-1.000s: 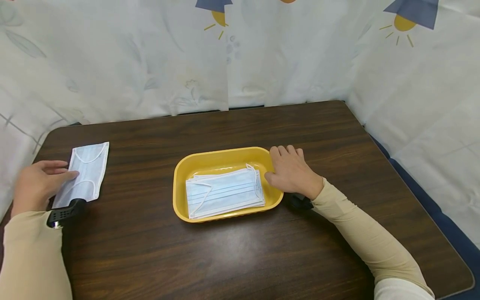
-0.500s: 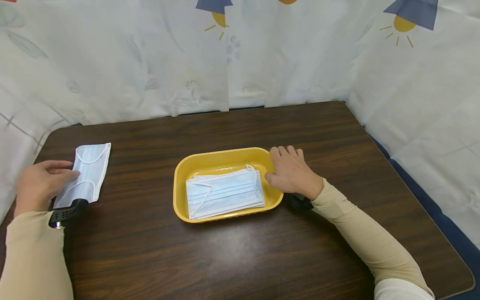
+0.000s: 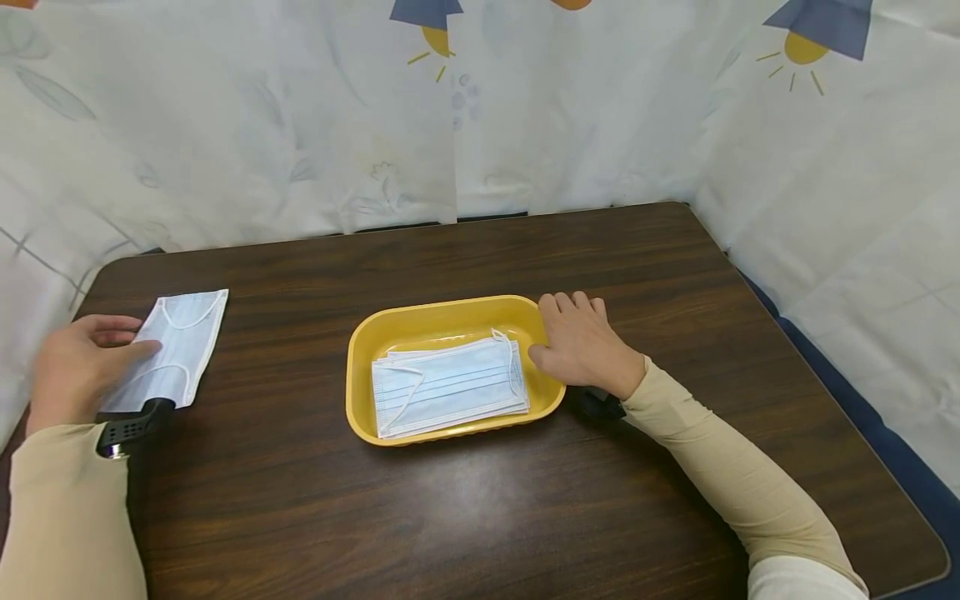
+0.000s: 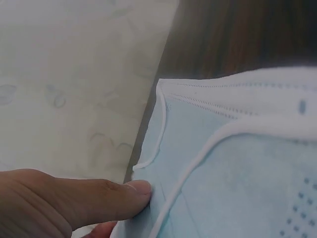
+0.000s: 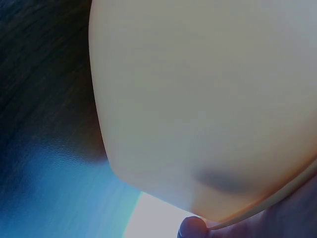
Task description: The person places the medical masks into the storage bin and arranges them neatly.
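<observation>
In the head view, my left hand [image 3: 78,367] is at the table's left side and pinches a pale blue face mask [image 3: 180,337] by its left edge. The left wrist view shows the thumb [image 4: 116,201] on top of the mask and part of a finger beneath it. White ear loops lie across the mask's face. My right hand [image 3: 585,346] grips the right end of a yellow tray [image 3: 450,306], its thumb inside the rim. Several stacked face masks [image 3: 450,387] lie in the tray. Up close, the tray's wall [image 5: 198,99] fills most of the right wrist view.
The dark wood-grain table [image 3: 300,500] has its left and far edges against a pale printed curtain [image 3: 300,125]. Dark blue fabric [image 3: 847,392] shows beyond its right edge. Each wrist wears a black device, such as the left wrist strap [image 3: 127,429].
The mask in my left hand has shifted slightly right and tilted a little more, its far end leaning right. My right hand and the tray have stayed put.
</observation>
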The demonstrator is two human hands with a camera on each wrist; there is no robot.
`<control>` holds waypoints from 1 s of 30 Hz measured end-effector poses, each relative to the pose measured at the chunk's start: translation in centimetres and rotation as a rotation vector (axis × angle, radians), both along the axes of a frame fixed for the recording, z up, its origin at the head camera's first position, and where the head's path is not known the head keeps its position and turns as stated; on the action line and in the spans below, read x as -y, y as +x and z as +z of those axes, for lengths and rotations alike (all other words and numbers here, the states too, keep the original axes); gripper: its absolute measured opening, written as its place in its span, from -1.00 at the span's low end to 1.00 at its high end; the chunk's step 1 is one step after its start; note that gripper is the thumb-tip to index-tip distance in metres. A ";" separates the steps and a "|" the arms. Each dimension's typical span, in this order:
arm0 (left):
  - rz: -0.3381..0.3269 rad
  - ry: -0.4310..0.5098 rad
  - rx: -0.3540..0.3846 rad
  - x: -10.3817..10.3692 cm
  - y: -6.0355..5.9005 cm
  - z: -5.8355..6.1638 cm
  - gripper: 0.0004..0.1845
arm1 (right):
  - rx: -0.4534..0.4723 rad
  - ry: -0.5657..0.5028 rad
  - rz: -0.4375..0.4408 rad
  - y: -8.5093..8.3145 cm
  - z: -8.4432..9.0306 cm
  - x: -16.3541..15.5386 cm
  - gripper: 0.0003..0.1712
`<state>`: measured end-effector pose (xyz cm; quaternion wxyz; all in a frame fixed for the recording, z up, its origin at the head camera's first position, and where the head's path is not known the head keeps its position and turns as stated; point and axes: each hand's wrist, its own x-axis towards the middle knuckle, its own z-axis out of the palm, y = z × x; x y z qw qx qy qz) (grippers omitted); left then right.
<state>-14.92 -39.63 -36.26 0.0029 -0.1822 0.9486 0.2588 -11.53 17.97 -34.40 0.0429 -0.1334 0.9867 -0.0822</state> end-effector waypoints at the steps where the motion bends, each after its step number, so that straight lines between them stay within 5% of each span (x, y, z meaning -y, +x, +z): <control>1: 0.006 0.011 0.005 0.0 0.0 0.0 -0.30 | 0.000 -0.001 0.000 0.0 0.0 0.0 -0.67; 12: 0.030 0.050 0.110 0.7 -0.2 0.3 -0.17 | 0.007 0.005 -0.006 -0.1 0.0 0.0 -0.63; 30: 0.030 0.117 0.146 1.0 -0.1 0.3 -0.21 | 0.009 0.001 -0.006 -0.2 -0.1 0.2 -0.59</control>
